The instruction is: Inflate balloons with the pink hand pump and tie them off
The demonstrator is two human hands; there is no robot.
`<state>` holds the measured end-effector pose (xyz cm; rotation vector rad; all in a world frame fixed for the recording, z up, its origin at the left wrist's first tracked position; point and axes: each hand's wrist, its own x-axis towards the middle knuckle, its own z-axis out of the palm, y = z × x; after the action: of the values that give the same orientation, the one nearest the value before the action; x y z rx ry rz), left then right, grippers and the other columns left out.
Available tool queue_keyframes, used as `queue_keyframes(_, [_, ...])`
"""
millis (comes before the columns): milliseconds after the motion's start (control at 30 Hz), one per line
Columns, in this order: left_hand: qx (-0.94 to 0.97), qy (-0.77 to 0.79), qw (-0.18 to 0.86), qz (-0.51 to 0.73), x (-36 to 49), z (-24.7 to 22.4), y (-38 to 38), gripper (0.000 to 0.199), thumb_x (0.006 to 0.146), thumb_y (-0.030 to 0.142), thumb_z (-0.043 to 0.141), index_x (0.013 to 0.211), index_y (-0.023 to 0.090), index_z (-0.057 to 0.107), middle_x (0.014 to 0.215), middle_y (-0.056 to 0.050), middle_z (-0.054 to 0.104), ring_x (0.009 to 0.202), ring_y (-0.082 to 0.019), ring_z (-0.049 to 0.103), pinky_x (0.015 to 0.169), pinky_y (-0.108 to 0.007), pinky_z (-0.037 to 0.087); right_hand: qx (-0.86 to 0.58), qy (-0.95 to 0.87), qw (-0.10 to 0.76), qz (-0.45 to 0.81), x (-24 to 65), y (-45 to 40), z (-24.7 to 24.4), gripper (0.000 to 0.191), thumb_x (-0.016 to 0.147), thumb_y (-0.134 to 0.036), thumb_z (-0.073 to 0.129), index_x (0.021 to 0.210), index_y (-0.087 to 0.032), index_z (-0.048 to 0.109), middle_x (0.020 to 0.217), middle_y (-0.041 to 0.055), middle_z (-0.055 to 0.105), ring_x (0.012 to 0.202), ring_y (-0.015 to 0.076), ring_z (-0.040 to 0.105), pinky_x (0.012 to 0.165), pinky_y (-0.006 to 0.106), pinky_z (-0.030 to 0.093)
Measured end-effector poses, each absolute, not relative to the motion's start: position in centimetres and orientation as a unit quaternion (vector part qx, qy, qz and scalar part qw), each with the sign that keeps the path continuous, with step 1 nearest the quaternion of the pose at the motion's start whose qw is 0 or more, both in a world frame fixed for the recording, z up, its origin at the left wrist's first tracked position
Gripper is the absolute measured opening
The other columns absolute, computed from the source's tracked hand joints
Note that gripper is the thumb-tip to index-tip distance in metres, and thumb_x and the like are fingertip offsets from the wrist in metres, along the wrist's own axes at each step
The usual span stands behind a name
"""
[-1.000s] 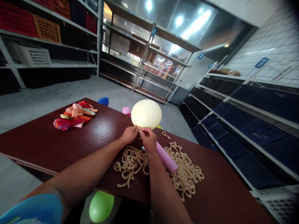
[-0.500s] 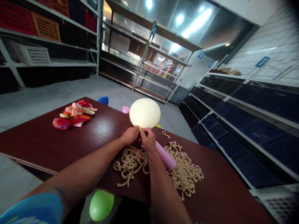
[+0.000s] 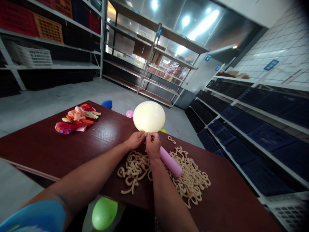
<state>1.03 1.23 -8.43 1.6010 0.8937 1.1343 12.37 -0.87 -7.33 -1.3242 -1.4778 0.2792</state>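
A blown-up pale yellow balloon (image 3: 149, 116) stands above my two hands, its neck pointing down between them. My left hand (image 3: 135, 140) pinches the neck from the left. From the right, the fingers of my right hand (image 3: 153, 143) are closed on the same neck, touching my left fingertips. The exact knot area is too small to make out. A pink cylinder (image 3: 171, 161) lies slanted beside my right wrist, on a large pile of tan curly strands (image 3: 193, 180). A smaller pile of these strands (image 3: 135, 169) is under my forearms.
Uninflated balloons (image 3: 74, 118) lie at the left of the dark red table (image 3: 101, 141). A green balloon (image 3: 104, 213) is below the near edge. Pink (image 3: 129, 113) and yellow balloons show past the far edge. Shelves with crates (image 3: 272, 135) stand around.
The pale yellow balloon has shifted very slightly left and up. My right hand has turned a little and moved slightly left, its fingers still at the neck.
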Motion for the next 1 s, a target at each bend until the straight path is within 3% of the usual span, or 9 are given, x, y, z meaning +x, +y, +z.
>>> queue_keyframes(167, [0.648,0.444,0.395,0.477,0.77,-8.25,1.48,0.033,0.084,0.040,0.040,0.077,0.015,0.061,0.077,-0.005,0.064,0.073,-0.017,0.056,0.069,-0.027,0.042,-0.466,-0.721,0.511,0.045,12.53,-1.12,-6.66,0.015,0.082,-0.030,0.045,0.074,-0.019,0.051,0.077,0.0030,0.053,0.072,0.0145,0.050,0.069,0.027,0.042])
queue_keyframes(333, [0.657,0.449,0.399,0.456,0.78,-8.25,1.45,0.036,0.084,0.041,0.039,0.072,0.015,0.060,0.065,-0.002,0.058,0.061,-0.014,0.050,0.058,-0.024,0.038,-0.518,-0.653,0.519,0.189,13.04,-1.24,-6.30,0.023,0.083,-0.039,0.047,0.077,-0.019,0.055,0.064,-0.0010,0.058,0.054,0.0124,0.053,0.059,0.026,0.044])
queue_keyframes(567, [0.644,0.434,0.431,0.460,0.85,-8.72,1.56,0.040,0.083,0.046,0.038,0.077,0.015,0.062,0.063,-0.001,0.058,0.057,-0.012,0.048,0.055,-0.023,0.037,-0.495,-0.594,0.542,0.329,13.26,-0.95,-6.83,0.029,0.074,-0.043,0.059,0.089,-0.019,0.062,0.069,0.0002,0.064,0.051,0.0133,0.058,0.049,0.025,0.046])
queue_keyframes(767, [0.620,0.443,0.442,0.474,0.99,-9.08,1.59,0.042,0.083,0.048,0.038,0.071,0.015,0.060,0.060,-0.002,0.058,0.053,-0.012,0.047,0.052,-0.023,0.035,-0.502,-0.571,0.541,0.361,12.91,-0.85,-7.28,0.030,0.073,-0.044,0.060,0.089,-0.018,0.063,0.068,0.0004,0.064,0.054,0.0140,0.058,0.045,0.023,0.044])
queue_keyframes(1000, [0.555,0.402,0.548,0.480,1.24,-8.63,1.23,0.041,0.079,0.053,0.045,0.070,0.014,0.054,0.052,0.000,0.051,0.043,-0.008,0.038,0.043,-0.020,0.027,-0.515,-0.597,0.528,0.315,12.64,-1.07,-7.09,0.024,0.080,-0.041,0.052,0.084,-0.018,0.055,0.058,-0.0034,0.058,0.046,0.0106,0.052,0.048,0.023,0.043])
